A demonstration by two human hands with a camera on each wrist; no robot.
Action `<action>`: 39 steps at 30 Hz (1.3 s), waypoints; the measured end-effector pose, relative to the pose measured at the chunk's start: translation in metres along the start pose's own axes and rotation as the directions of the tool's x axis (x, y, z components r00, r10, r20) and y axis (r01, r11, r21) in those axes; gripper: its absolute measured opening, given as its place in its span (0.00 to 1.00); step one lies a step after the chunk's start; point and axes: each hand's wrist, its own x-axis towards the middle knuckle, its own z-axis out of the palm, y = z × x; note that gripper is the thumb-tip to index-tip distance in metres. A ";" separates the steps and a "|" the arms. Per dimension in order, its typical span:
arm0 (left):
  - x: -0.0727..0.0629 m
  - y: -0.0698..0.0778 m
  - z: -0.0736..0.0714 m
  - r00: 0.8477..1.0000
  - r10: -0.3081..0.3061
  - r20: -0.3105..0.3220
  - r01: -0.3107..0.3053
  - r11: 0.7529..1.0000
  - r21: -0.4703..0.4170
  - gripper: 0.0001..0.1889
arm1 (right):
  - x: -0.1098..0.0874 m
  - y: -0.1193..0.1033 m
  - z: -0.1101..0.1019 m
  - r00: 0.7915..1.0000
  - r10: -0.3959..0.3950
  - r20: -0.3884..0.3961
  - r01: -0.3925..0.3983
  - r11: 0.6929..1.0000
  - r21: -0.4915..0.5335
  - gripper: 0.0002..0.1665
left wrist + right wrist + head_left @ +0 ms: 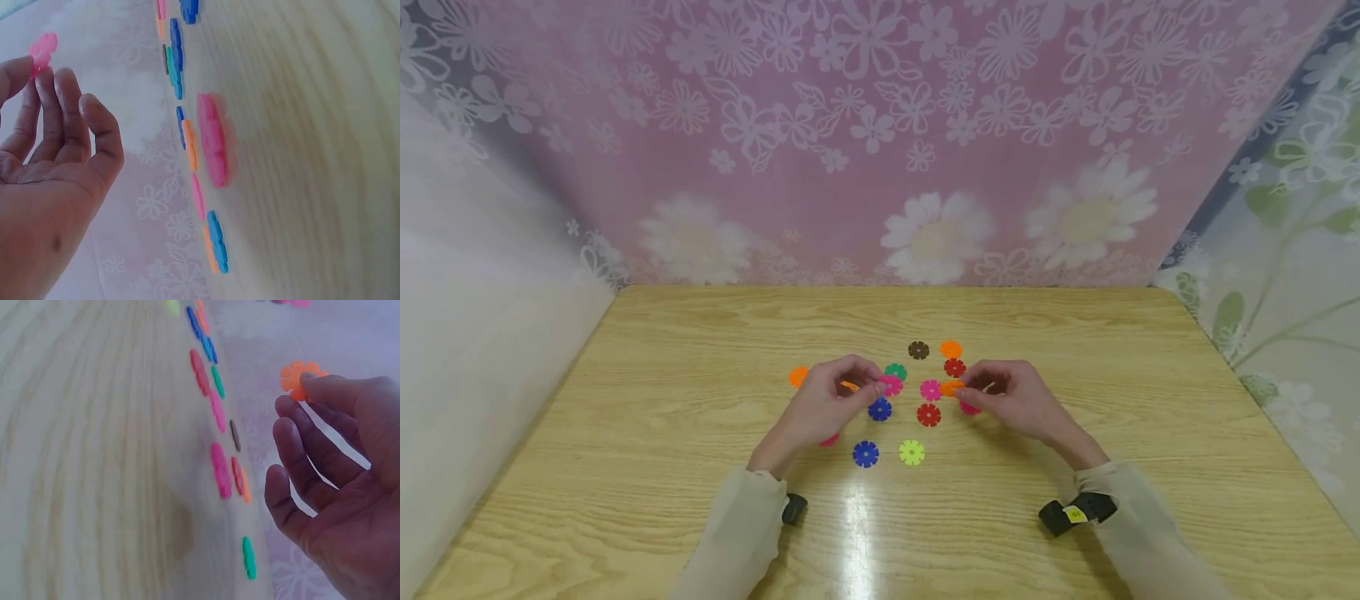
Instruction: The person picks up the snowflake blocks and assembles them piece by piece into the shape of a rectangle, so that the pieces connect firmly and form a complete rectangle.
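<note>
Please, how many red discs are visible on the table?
2: one red disc beside the farthest orange disc; another between left hand and right hand. Hands may hide others.

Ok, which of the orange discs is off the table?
The orange disc pinched in the right hand; the other visible orange discs lie on the table.

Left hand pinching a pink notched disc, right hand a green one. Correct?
One error: the right hand pinches an orange notched disc, not a green one; the right wrist view shows it. The left hand does pinch a pink notched disc.
</note>
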 end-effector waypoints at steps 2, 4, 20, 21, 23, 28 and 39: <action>0.000 0.000 0.001 1.000 -0.003 -0.007 0.003 1.000 -0.008 0.07 | 0.000 -0.005 0.002 1.000 -0.010 -0.002 0.010 1.000 0.006 0.05; 0.000 0.001 0.002 1.000 -0.009 -0.010 0.009 1.000 -0.015 0.08 | -0.001 -0.009 0.003 1.000 -0.015 0.000 0.015 1.000 0.018 0.06; 0.000 0.001 0.008 1.000 -0.013 0.019 0.014 0.999 -0.049 0.06 | 0.000 -0.019 0.006 0.997 0.016 0.077 -0.038 0.957 0.289 0.14; 0.000 0.001 0.009 1.000 -0.011 0.019 0.012 0.999 -0.052 0.06 | 0.000 -0.020 0.006 0.997 0.019 0.081 -0.042 0.954 0.296 0.14; 0.000 0.002 0.010 1.000 0.000 0.018 0.001 0.998 -0.056 0.06 | 0.001 -0.021 0.007 0.996 0.024 0.088 -0.050 0.952 0.301 0.15; 0.000 0.003 0.011 0.999 0.030 0.014 -0.029 0.997 -0.070 0.06 | 0.003 -0.022 0.011 0.995 0.026 0.095 -0.055 0.945 0.323 0.15; -0.002 0.004 0.016 0.996 0.091 -0.008 -0.091 0.989 -0.117 0.06 | 0.005 -0.022 0.018 0.995 0.021 0.096 -0.051 0.945 0.325 0.13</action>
